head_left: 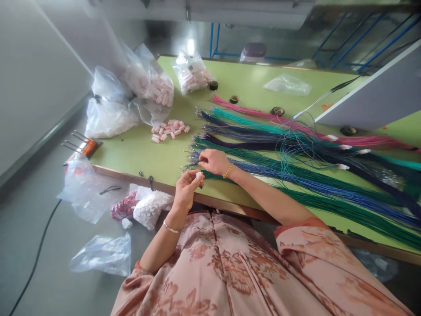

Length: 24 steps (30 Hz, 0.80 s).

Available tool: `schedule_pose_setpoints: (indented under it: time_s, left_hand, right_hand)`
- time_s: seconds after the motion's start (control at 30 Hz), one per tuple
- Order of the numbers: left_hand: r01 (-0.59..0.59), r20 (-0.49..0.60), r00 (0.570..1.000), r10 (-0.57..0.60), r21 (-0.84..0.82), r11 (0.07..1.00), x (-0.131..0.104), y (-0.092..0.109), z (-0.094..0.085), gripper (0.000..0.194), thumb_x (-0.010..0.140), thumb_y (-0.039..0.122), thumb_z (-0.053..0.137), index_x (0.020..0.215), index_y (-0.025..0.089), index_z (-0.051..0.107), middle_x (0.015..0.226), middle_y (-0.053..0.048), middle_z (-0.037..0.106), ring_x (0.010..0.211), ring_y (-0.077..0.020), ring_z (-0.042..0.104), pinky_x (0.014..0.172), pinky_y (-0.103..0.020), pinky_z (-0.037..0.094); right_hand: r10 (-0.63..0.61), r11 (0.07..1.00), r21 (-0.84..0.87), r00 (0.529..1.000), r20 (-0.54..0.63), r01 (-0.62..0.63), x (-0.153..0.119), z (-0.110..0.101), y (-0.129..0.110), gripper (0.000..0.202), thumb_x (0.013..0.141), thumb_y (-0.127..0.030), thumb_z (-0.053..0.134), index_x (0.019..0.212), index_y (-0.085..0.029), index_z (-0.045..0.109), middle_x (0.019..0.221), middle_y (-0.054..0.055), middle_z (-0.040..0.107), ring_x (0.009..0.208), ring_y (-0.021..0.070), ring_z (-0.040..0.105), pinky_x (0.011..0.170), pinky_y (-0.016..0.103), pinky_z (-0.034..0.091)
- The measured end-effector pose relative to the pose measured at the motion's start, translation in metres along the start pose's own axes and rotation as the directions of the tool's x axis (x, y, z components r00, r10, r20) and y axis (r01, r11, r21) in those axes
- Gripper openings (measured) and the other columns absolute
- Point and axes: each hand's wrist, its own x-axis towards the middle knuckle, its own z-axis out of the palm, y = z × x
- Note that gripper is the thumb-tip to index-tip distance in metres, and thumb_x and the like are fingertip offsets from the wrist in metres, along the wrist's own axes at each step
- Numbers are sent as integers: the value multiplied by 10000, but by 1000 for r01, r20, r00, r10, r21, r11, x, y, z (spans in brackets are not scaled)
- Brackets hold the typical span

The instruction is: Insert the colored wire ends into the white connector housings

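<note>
While bunched fingers are masking its grip, the right hand (213, 161) is leaning over the tips of a thin blue wire bundle (289, 179); whether it is holding any, I cannot tell. Counted: round black tape rolls (213, 85), four, lying between twelve and three o'clock from that hand; small pink-and-white plastic pieces (169, 131), one loose heap, overlapping past counting at ten o'clock. Between seven and eight o'clock, the left hand (187, 188) is pinching one pale, blocky white-and-pink plastic piece (199, 175), fingers partly covering it.
</note>
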Motion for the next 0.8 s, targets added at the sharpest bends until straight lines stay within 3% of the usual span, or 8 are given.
schedule_pose_setpoints:
  time_s: [0.17,0.33,0.53,0.8]
  left_hand:
    - [-2,-4,1000,2,-16,1000,0,0,-2,359,631,372,854,860,144,696,769,-35,689,671,-90,599,648,-228,481]
    - [4,-5,1000,-5,-40,999,2,2,3,371,629,382,856,865,149,690,784,-35,690,675,-84,595,665,-228,483]
    - [13,-15,1000,-15,-117,993,8,5,10,326,650,319,848,867,150,673,778,-22,671,688,-81,595,665,-216,467]
    - [79,53,996,-67,-293,953,17,11,14,227,704,214,800,870,148,659,781,-8,636,667,-69,561,645,-203,450]
  right_hand:
    - [-7,964,263,992,-123,39,6,5,8,88,817,-241,598,774,-170,629,757,16,642,675,123,537,665,243,391]
    - [81,781,624,987,-142,26,9,-3,15,173,840,-343,550,798,-177,577,669,-13,592,570,103,503,582,232,406]
    - [72,700,709,980,-185,83,1,-17,3,228,782,-389,604,720,-169,590,639,-19,553,571,87,428,555,228,371]
    - [99,672,739,985,-140,37,-36,-23,-13,183,708,-327,620,675,-148,619,622,-6,572,551,78,407,520,219,345]
